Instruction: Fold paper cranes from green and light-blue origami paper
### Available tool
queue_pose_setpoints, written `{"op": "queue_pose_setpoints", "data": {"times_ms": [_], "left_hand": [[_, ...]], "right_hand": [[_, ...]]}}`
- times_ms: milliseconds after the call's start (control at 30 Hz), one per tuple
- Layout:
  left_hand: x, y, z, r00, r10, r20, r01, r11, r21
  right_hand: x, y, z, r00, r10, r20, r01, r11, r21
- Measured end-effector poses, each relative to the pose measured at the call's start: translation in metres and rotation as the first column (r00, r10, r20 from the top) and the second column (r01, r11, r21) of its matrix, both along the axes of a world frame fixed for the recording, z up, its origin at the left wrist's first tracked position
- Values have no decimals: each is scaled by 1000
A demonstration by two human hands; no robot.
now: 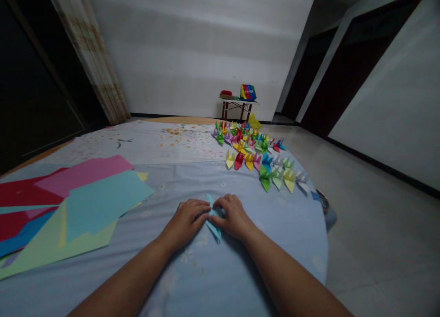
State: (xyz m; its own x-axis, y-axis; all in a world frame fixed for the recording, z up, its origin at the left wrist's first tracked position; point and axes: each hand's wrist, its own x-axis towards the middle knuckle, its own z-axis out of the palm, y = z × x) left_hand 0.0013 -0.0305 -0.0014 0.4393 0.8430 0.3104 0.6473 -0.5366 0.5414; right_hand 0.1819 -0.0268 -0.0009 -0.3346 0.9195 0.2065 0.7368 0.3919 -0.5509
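Observation:
A narrow piece of light blue folded paper (pixel 215 231) lies on the cloth in front of me, pointed at its near end. From its left side, my left hand (pixel 189 218) pinches the edge between thumb and fingers. On the other side my right hand (pixel 233 216) has its fingers curled over the paper, with the thumb pressed against it. The fingertips of both hands nearly meet across its middle and hide part of the folds.
Colored paper sheets (pixel 103 200) lie in a loose pile at the left. Several folded paper cranes (pixel 264 177) stand in rows at the right and far right of the table. The blue tablecloth (pixel 154 280) covers the near part. A small stand (pixel 237 101) with a colorful box (pixel 248 92) is by the wall.

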Motion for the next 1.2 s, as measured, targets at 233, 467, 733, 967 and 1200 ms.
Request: {"op": "queue_pose_setpoints", "data": {"times_ms": [233, 467, 733, 967, 1200], "left_hand": [[-5, 1, -1, 997, -52, -60, 52, 999, -2], [-3, 0, -5, 994, -30, -108, 31, 999, 8], [-2, 1, -7, 994, -18, -109, 18, 1000, 2], [-3, 1, -7, 992, -21, -124, 20, 1000, -4], [-4, 0, -5, 985, -28, -168, 28, 1000, -1]], "right_hand": [[6, 2, 3, 999, 53, 1, -53, 997, -64], [6, 0, 5, 998, 55, 10, -54, 996, -65], [3, -1, 7, 997, 45, 67, -40, 996, -75], [9, -3, 15, 989, 103, 106, -87, 986, -145], [13, -8, 22, 975, 166, 147, -137, 973, -188]]}}
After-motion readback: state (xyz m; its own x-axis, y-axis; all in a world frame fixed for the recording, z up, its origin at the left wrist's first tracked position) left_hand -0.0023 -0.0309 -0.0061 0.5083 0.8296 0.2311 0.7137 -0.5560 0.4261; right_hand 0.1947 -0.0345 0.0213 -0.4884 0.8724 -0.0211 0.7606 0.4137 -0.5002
